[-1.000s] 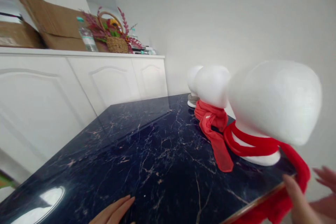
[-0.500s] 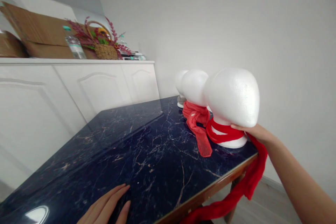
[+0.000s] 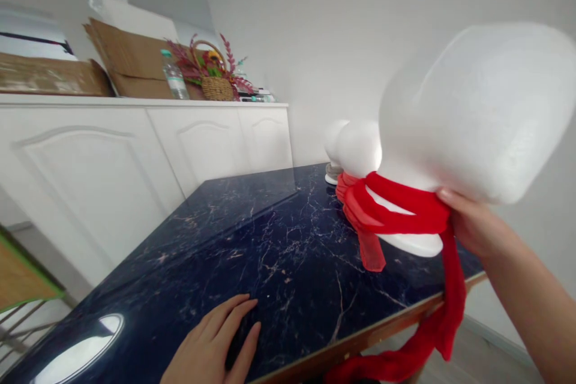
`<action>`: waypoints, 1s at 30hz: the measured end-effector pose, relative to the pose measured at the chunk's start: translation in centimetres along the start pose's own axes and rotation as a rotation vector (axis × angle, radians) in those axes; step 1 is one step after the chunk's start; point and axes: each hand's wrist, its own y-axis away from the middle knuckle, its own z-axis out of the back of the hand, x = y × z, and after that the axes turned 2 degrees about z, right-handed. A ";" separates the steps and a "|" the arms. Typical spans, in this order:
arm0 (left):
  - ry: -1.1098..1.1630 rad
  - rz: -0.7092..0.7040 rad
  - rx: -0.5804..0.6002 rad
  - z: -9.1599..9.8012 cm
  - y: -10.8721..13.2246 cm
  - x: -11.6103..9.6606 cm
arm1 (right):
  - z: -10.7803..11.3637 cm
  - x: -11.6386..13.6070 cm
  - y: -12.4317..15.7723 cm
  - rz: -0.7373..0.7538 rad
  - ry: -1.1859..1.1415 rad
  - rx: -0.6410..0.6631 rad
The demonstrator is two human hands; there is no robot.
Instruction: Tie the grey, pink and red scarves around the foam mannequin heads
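Note:
A white foam mannequin head [image 3: 477, 114] is tilted close to me at the right, gripped at the neck by my right hand [image 3: 479, 225]. Around its neck loops a bright red scarf [image 3: 405, 207], whose long end hangs over the table edge. My right thumb presses by the scarf; the other fingers are hidden behind the neck. My left hand [image 3: 216, 342] rests on the dark blue marbled table [image 3: 252, 252] with fingers stretched out and nothing in it. Behind stands a second mannequin head [image 3: 360, 147] wearing a coral scarf [image 3: 371, 251].
A third mannequin head [image 3: 333, 141] with a grey band stands farthest back. White cabinets [image 3: 211, 144] along the left carry cardboard boxes [image 3: 130, 63], a water bottle [image 3: 174, 78] and a flower basket [image 3: 217, 89]. A wooden table edge [image 3: 382, 333] runs along the right.
My right hand has lifted and tilted the nearest mannequin head, bringing it closer with its red scarf. The view has turned left. My left hand stays on the table.

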 end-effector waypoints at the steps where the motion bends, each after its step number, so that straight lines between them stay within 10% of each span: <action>1: 0.052 0.053 0.024 0.4 -0.1 -0.3 | -2.3 0.7 -0.3 0.020 -0.015 0.059; 7: 0.462 0.238 0.007 3.0 -5.5 -1.8 | -17.3 -1.2 -2.5 0.139 -0.073 0.304; 12: 0.825 0.378 -0.004 1.0 -14.3 -0.2 | -24.3 -6.9 -4.6 0.138 0.192 0.222; 21: 0.953 0.403 -0.040 -4.6 -16.8 3.5 | -25.3 -12.8 -5.6 0.135 0.217 0.322; 30: 1.029 0.290 0.070 -5.4 -16.3 3.5 | -22.3 -13.1 -5.4 -0.169 0.021 0.517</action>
